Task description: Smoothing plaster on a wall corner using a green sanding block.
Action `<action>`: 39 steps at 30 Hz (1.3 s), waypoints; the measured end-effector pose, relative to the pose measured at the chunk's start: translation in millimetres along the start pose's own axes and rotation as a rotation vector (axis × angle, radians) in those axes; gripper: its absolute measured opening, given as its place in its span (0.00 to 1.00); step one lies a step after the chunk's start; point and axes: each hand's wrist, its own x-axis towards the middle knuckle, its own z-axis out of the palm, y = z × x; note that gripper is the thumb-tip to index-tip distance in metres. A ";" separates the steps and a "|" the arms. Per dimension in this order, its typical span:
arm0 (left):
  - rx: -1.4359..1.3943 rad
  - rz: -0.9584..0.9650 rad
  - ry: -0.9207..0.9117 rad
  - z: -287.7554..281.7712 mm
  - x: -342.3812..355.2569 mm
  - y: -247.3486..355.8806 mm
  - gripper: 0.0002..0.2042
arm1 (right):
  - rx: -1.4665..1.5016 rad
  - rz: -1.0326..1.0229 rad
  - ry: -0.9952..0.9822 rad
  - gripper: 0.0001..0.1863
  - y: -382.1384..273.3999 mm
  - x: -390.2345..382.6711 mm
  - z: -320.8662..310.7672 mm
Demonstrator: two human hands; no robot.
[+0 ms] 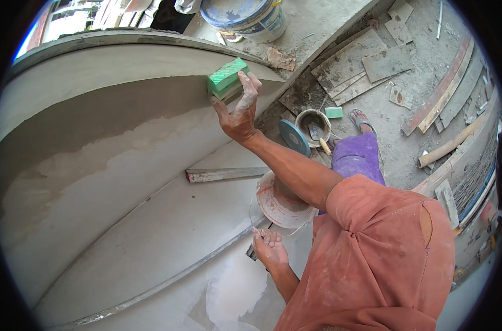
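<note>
My right hand (240,113) reaches up and away to the curved wall, its fingers and thumb gripping a green foam block (227,76). The block lies against the wall's upper part, just below the rim. Damp, darker plaster (124,107) covers the wall (96,182) to its left, and pale plaster spreads lower down. My left hand (270,246) is low beside a plaster-smeared bucket (281,207), palm up, fingers loosely spread and holding nothing. A small dark object (251,253) shows partly behind that hand; its kind is unclear. My right forearm hides part of the bucket.
A second bucket (302,115) holds a trowel (316,131), with a blue round disc (294,138) leaning by it. Another green block (334,112) lies near my foot. A blue-lidded pail (267,27) stands beyond the wall. Boards (386,60) and a pipe (449,146) litter the ground.
</note>
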 end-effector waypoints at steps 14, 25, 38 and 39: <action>0.061 -0.010 0.099 -9.8 5.1 -3.8 0.16 | 0.047 0.257 -0.077 0.42 -7.1 -31.3 10.3; 0.077 -0.048 0.115 8.4 2.5 -17.0 0.16 | -0.070 0.599 -0.178 0.41 25.4 -69.6 -38.3; 0.026 -0.121 0.051 6.0 8.9 -52.0 0.15 | -0.073 0.519 -0.063 0.42 31.3 -65.9 0.7; 0.060 -0.135 0.030 5.2 10.4 -53.0 0.15 | -0.076 0.522 -0.060 0.42 32.9 -75.8 -3.8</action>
